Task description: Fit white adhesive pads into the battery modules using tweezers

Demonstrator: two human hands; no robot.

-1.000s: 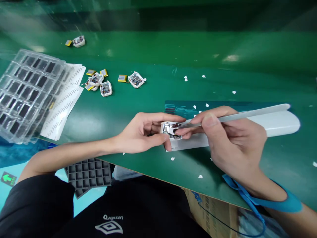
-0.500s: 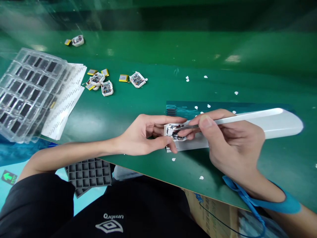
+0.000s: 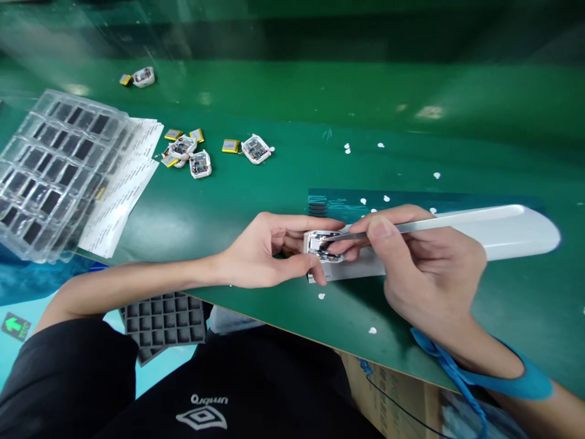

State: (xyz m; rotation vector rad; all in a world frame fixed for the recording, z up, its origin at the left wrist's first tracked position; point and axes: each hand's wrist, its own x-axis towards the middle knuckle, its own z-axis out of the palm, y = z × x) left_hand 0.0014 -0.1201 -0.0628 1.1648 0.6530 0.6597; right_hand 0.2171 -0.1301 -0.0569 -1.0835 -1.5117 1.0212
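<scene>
My left hand (image 3: 269, 250) grips a small white watch-like housing (image 3: 312, 244) between thumb and fingers, its open inside facing up with electronics and a pale patch showing. My right hand (image 3: 429, 268) is closed around slim metal tweezers (image 3: 356, 236), whose tip reaches into the housing. Fingers of the right hand also touch the housing's right side. A long white curled sheet (image 3: 521, 235) extends to the right from behind the right hand. Below both hands lies a blue-and-white sheet (image 3: 347, 204) with dark strips at its left end.
Several opened white housings (image 3: 256, 149) with yellow-edged batteries (image 3: 231, 146) lie at the back left. Clear plastic trays (image 3: 59, 164) rest on printed white sheets (image 3: 132, 189). Small white round stickers (image 3: 372, 330) dot the green table (image 3: 256, 195). A blue wrist strap (image 3: 516, 378) circles my right wrist.
The tweezers' tip has shifted slightly up inside the housing, and a pale patch there is now more visible. Both hands keep their holds. The view has shifted very slightly.
</scene>
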